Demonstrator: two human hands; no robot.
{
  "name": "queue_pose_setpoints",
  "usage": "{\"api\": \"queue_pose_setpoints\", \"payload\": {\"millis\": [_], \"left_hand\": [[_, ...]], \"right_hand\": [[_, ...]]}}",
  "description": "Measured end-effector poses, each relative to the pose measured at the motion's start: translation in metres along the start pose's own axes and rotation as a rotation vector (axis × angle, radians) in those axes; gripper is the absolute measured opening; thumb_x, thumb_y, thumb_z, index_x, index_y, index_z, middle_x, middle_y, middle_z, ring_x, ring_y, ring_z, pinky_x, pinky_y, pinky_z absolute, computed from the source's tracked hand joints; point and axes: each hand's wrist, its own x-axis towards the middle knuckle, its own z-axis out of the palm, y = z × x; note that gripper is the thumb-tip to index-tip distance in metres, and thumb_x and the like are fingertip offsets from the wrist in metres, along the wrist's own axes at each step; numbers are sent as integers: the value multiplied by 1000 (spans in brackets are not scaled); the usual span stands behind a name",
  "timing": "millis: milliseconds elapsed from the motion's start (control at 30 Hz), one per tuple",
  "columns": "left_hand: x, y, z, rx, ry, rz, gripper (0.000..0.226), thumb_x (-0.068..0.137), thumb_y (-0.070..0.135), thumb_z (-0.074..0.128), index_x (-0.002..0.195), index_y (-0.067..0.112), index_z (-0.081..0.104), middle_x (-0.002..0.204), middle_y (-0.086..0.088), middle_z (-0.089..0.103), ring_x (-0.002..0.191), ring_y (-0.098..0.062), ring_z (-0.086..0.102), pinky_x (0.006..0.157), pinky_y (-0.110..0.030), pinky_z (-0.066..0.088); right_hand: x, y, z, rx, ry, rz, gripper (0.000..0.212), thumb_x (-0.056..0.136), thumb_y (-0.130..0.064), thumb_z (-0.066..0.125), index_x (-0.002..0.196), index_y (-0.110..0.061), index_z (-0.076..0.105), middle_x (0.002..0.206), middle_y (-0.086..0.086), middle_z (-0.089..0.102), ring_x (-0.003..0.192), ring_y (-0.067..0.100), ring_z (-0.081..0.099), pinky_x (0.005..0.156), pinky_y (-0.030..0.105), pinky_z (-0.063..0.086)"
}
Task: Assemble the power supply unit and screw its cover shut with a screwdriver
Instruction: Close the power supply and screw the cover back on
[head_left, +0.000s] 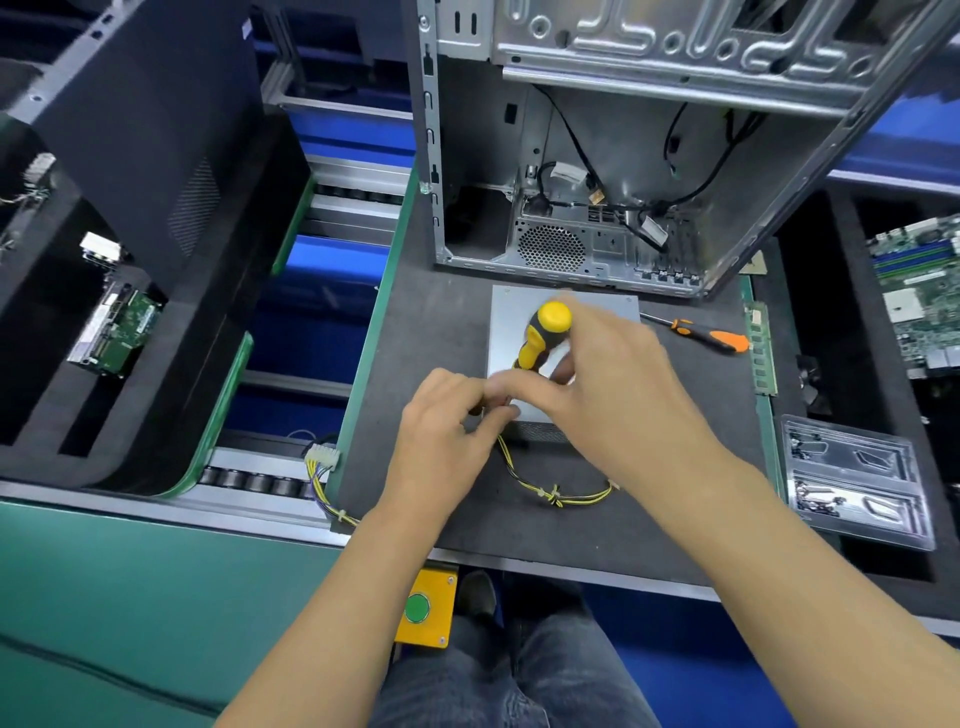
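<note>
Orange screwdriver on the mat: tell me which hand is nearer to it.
Right. The right hand is over the power supply unit, just left of the orange screwdriver. The left hand is farther left, at the unit's near corner.

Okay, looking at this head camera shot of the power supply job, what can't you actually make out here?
All in the head view:
- Yellow screwdriver: its tip and any screw are hidden behind the left hand and right hand.
- Right hand: its fingers are motion-blurred, so its grip is unclear.
- Power supply unit: its near edge is covered by both hands.
- Clear plastic tray: its contents are too small to identify.
- Circuit board: cut off by the right edge.
</note>
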Motion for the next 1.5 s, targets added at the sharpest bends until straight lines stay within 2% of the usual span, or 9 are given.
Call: {"api": "queue_pose_setpoints", "payload": {"millis": [133,233,500,700,833,1133,1233,1400,1500], "left_hand": [[2,-3,0,-2,-11,29,14,77,6,85,88,6,76,77,-2,69,77,-19,59,74,-4,36],[1,-5,1,6,-24,77,15,80,5,82,94,5,76,79,-2,68,80,-14,54,76,-4,37],[32,40,-17,-493,79,-87,42,62,26,87,97,27,64,94,14,68,87,-12,64,78,-23,50],[31,36,-33,-507,-61,-83,18,86,9,70,96,23,65,84,23,69,76,1,62,73,-12,45],[34,46,-38,-625,-132,-48,34,75,12,74,88,42,64,87,11,66,79,-10,60,77,-21,46],[38,41,-40,-660,-243,-116,23,85,8,65,90,30,61,79,16,64,75,-6,58,75,-19,46],[38,51,-33,-726,-154,-197,37,65,17,85,92,32,64,84,7,62,70,-7,55,67,-19,45],[36,45,-30,-738,-95,-214,47,76,15,76,114,33,54,74,18,66,73,-3,58,74,-19,49],[34,38,-32,-786,-200,-197,60,84,5,68,133,29,43,87,12,71,84,-12,61,86,-29,51]], "right_hand": [[8,-11,-33,-28,-123,-306,54,85,-24,71,132,-34,47,114,-6,51,88,11,57,71,29,48],[19,-20,-42,-315,-182,-354,17,95,-26,61,108,-14,61,95,3,57,84,27,56,76,38,47],[32,-46,-41,-906,-115,-231,39,101,-47,44,76,-18,43,63,2,24,64,25,36,55,33,26],[34,-51,-62,-572,-439,-309,23,100,-40,48,115,-22,51,106,-1,41,93,30,54,77,41,44],[34,-58,-51,-877,-234,-338,27,102,-24,49,78,-14,39,73,6,37,65,25,39,55,32,28],[25,-42,-49,-715,-294,-376,3,98,-18,52,96,-17,50,88,-1,39,80,30,54,69,37,39],[24,-51,-42,-866,-152,-286,47,99,-37,49,64,-16,26,66,1,27,53,22,30,50,31,24],[26,-46,-56,-604,-282,-342,21,95,-29,60,112,-21,52,95,0,45,86,32,54,66,38,40],[25,-45,-54,-708,-218,-373,10,101,-26,52,98,-17,50,80,-1,38,80,32,49,68,36,34]]}}
